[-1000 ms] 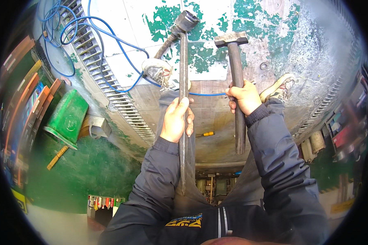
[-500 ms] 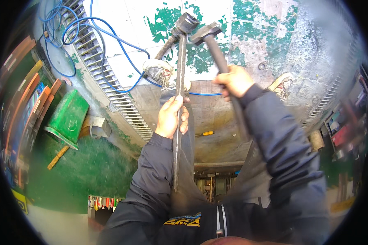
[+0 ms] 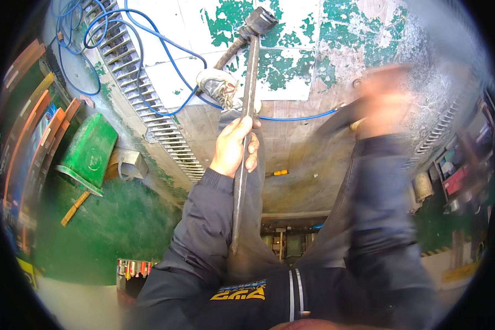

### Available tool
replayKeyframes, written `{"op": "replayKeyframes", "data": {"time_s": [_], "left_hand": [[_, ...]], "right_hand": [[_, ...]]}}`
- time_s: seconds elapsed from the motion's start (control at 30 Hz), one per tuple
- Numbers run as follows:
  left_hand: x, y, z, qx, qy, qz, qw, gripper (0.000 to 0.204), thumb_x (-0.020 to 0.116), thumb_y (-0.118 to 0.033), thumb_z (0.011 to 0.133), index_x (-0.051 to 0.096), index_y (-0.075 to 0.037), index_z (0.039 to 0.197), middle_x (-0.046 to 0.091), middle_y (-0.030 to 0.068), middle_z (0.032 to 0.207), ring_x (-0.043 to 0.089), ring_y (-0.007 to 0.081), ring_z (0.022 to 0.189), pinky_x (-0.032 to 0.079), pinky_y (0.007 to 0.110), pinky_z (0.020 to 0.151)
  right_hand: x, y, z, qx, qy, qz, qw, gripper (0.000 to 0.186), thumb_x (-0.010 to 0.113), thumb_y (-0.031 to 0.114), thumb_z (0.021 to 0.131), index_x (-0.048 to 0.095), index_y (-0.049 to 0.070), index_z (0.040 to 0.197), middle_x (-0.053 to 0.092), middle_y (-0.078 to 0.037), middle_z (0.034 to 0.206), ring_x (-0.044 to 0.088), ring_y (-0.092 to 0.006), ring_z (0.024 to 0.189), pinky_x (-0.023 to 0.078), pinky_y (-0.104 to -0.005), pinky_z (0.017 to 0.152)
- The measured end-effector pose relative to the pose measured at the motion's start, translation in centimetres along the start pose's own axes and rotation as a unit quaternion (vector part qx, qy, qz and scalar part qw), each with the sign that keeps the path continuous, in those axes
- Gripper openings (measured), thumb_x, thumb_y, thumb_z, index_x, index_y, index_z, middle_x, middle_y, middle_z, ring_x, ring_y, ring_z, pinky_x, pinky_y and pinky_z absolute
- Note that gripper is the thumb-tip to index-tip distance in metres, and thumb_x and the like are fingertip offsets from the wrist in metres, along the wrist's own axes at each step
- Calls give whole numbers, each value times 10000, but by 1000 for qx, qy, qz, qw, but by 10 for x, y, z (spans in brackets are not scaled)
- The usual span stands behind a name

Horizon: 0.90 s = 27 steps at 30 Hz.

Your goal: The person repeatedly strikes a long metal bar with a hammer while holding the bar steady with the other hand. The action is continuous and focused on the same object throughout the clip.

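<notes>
My left hand [image 3: 236,144] is closed round a long metal bar [image 3: 252,69]. The bar runs from near my lap up to a heavy hammer head [image 3: 260,22], seemingly touching it. That head has a short handle [image 3: 230,53] slanting down toward my shoe [image 3: 219,88], which hides its lower end. My right hand [image 3: 388,104] is smeared by motion, off to the right and well apart from the bar. A dark blurred hammer handle [image 3: 338,121] sticks out of it toward the lower left. The head of this second hammer cannot be made out.
A blue hose [image 3: 165,38] loops across the floor at left and passes by my shoe. Beside it runs a slotted drain grate [image 3: 143,99]. A green bin [image 3: 91,154] and a wooden-handled tool [image 3: 75,209] lie at left. A yellow-handled tool [image 3: 280,172] lies between my legs.
My right hand has swung to the right with its hammer, away from the bar's upper end, and is now blurred. My left hand keeps its hold on the bar.
</notes>
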<state>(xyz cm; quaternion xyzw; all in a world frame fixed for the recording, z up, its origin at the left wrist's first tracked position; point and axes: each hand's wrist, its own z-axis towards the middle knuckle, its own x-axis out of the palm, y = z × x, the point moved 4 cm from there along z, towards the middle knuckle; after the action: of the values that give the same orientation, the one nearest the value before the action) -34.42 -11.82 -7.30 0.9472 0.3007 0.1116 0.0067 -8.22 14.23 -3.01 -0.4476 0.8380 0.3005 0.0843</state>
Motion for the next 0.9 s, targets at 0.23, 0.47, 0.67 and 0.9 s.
{"op": "replayKeyframes", "data": {"time_s": [0.23, 0.47, 0.67, 0.9], "left_hand": [[-35, 43, -22, -10, -84, -3, 996, 374, 508, -386, 1107, 535, -32, 1227, 511, 88, 641, 457, 210, 344, 408, 364, 333], [-10, 52, -11, 54, -6, -47, 997, 365, 489, -373, 1119, 527, -34, 1247, 517, 63, 657, 463, 195, 350, 417, 336, 357], [-11, 40, -1, 73, -37, -22, 996, 366, 490, -378, 1120, 541, -31, 1227, 526, 59, 665, 468, 182, 362, 420, 331, 376], [-24, 15, -1, 85, -46, -38, 995, 331, 473, -330, 1126, 587, -38, 1233, 494, 37, 621, 423, 151, 389, 350, 316, 382]], "right_hand": [[159, -126, -11, 216, 139, 231, 938, 247, 714, 166, 886, 646, -6, 1049, 683, -121, 806, 675, -236, 636, 566, -401, 568], [130, -134, -8, 260, 75, 318, 909, 195, 694, 93, 875, 570, -20, 976, 583, -88, 727, 575, -172, 494, 515, -363, 431], [161, -131, -5, 252, 121, 336, 899, 179, 696, 89, 882, 570, -4, 969, 575, -77, 718, 570, -163, 498, 519, -359, 441], [188, -88, 3, 220, 144, 340, 903, 201, 715, 83, 888, 541, 34, 977, 568, -62, 717, 556, -156, 475, 499, -357, 413]]}}
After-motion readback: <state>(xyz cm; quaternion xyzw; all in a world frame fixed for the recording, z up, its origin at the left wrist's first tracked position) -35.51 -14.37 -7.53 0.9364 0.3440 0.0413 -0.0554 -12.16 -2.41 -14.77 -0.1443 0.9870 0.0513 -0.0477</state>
